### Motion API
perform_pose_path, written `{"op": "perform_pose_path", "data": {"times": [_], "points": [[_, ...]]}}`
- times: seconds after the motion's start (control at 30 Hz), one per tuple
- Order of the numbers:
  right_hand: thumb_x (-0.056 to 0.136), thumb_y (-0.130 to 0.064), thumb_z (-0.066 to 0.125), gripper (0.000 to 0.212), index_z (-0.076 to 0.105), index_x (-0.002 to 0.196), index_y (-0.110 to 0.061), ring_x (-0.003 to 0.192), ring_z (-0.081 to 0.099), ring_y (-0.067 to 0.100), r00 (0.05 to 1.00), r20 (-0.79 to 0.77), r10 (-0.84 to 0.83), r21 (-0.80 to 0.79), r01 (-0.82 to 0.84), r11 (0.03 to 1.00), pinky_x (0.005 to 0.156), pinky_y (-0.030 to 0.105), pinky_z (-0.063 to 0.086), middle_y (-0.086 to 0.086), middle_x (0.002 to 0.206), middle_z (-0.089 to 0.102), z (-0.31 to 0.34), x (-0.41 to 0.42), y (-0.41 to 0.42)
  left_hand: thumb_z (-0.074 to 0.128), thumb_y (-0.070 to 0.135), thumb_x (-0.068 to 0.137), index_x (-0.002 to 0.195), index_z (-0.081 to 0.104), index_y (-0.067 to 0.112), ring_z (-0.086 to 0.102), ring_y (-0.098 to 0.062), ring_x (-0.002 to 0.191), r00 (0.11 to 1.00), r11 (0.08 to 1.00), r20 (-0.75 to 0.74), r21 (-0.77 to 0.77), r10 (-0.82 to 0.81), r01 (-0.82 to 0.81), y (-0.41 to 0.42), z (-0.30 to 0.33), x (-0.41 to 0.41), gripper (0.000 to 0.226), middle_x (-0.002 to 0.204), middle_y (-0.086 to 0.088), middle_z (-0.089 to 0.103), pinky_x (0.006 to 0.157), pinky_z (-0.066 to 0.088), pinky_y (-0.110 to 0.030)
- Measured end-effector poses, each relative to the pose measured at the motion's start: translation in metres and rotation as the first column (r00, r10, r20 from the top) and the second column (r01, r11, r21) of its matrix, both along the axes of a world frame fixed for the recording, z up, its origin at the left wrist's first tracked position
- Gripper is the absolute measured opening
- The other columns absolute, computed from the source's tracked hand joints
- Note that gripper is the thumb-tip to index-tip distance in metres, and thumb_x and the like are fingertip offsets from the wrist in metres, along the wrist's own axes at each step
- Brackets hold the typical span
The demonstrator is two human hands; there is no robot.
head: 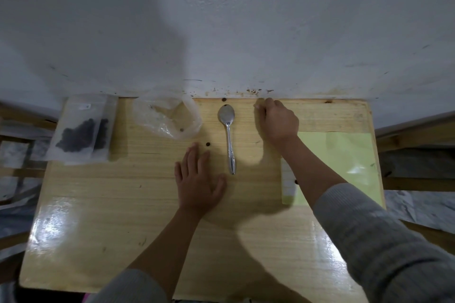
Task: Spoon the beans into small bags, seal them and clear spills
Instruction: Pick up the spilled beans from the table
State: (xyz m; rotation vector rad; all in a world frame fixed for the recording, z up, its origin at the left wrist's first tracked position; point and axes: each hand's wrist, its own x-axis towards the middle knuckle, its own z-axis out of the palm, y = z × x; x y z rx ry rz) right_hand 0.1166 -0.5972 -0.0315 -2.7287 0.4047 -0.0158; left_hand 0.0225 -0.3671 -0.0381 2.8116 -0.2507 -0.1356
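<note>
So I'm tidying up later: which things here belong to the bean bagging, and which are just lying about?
Job:
filled bags
clear bag
spoon
loose bean
left hand, flat on the table
right hand, curled near the wall

Lying about:
green sheet

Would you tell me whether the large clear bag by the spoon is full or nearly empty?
Nearly empty: the large clear bag lies slack and crumpled, with only a stray bean or two visible inside.

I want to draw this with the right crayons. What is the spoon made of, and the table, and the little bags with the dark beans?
The spoon looks like shiny metal, probably steel: silver-grey with bright glints. The table looks like pale wood with a glossy coat: grain lines show and light reflects off it. The small bags seem to be thin clear plastic, since the beans show through.
</note>
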Motion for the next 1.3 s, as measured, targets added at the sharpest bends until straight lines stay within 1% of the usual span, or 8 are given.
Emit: {"op": "perform_pose_path", "data": {"times": [0.13,0.27,0.43,0.5,0.6,0.73,1.07,1.3], "points": [[0.098,-0.034,0.04,0.038,0.063,0.103,-0.003,0.078,0.063,0.043,0.998,0.043,0.054,-0.044,-0.052,0.998,0.059,0.035,0.041,0.018,0.094,0.065,-0.002,0.002,-0.006,0.048,0.054,0.076,0.13,0.044,0.014,0.031,-0.03,0.137,1.0,1.0,-0.011,0.001,-0.001,0.001,0.0,0.0,0.0,0.067,0.15,-0.013,0.034,0.106,0.027,-0.057],[0.089,-0.022,0.054,0.031,0.062,0.067,-0.001,0.047,0.056,0.039,0.979,0.183,0.09,-0.038,-0.084,0.996,0.048,0.028,0.037,0.018,0.059,0.059,-0.006,0.001,-0.008,0.048,0.054,0.076,0.131,0.043,0.015,0.031,-0.03,0.137,1.0,1.0,-0.019,0.004,-0.007,0.007,0.001,-0.001,0.0,0.068,0.151,-0.013,0.034,0.106,0.027,-0.057],[0.09,-0.019,0.055,0.04,0.039,0.053,-0.012,0.039,0.036,0.02,0.97,0.24,-0.036,0.217,-0.018,0.976,0.044,0.021,0.027,-0.001,0.043,0.036,0.002,0.002,-0.022,0.049,0.054,0.075,0.13,0.044,0.015,0.033,-0.03,0.136,1.0,1.0,-0.009,0.003,-0.002,0.002,0.001,-0.002,0.0,0.068,0.15,-0.013,0.035,0.105,0.028,-0.056],[0.09,-0.017,0.058,0.044,0.038,0.052,-0.011,0.039,0.029,0.008,0.952,0.25,-0.178,0.427,0.057,0.903,0.043,0.015,0.026,-0.007,0.042,0.029,0.009,-0.002,-0.023,0.049,0.055,0.075,0.129,0.044,0.015,0.035,-0.031,0.135,1.0,1.0,0.005,0.007,-0.002,0.002,0.0,-0.002,0.001,0.067,0.148,-0.013,0.037,0.104,0.029,-0.056],[0.092,-0.021,0.058,0.052,0.03,0.05,-0.014,0.041,0.024,0.008,0.903,0.097,-0.418,0.766,0.2,0.61,0.047,0.019,0.032,0.001,0.046,0.026,0.02,-0.014,-0.015,0.049,0.055,0.075,0.128,0.045,0.014,0.036,-0.031,0.135,1.0,1.0,0.013,0.013,-0.005,0.005,0.0,-0.003,0.0,0.067,0.148,-0.014,0.037,0.103,0.03,-0.055],[0.097,-0.023,0.052,0.053,0.031,0.049,-0.013,0.031,0.032,0.015,0.889,-0.119,-0.442,0.92,0.266,0.287,0.038,0.021,0.034,-0.001,0.038,0.031,0.03,-0.032,-0.002,0.048,0.054,0.075,0.127,0.047,0.012,0.037,-0.032,0.134,1.0,1.0,0.023,0.014,-0.004,0.003,0.0,-0.002,0.0,0.067,0.147,-0.015,0.038,0.103,0.03,-0.056],[0.097,-0.027,0.051,0.039,0.047,0.065,-0.004,0.033,0.033,0.013,0.919,-0.208,-0.335,0.95,0.272,0.156,0.035,0.02,0.032,-0.003,0.039,0.039,0.042,-0.045,0.016,0.047,0.055,0.074,0.126,0.046,0.013,0.035,-0.032,0.134,1.0,1.0,0.001,0.014,-0.003,0.003,0.0,-0.001,0.0,0.067,0.148,-0.014,0.037,0.104,0.029,-0.057],[0.098,-0.032,0.047,0.044,0.046,0.059,-0.011,0.034,0.03,0.012,0.901,-0.302,-0.31,0.949,0.316,-0.007,0.034,0.019,0.026,0.001,0.049,0.046,0.042,-0.048,0.018,0.047,0.055,0.075,0.127,0.045,0.012,0.035,-0.032,0.135,1.0,1.0,-0.002,0.016,-0.011,0.011,0.0,-0.002,0.0,0.068,0.149,-0.015,0.036,0.104,0.029,-0.059]]}}
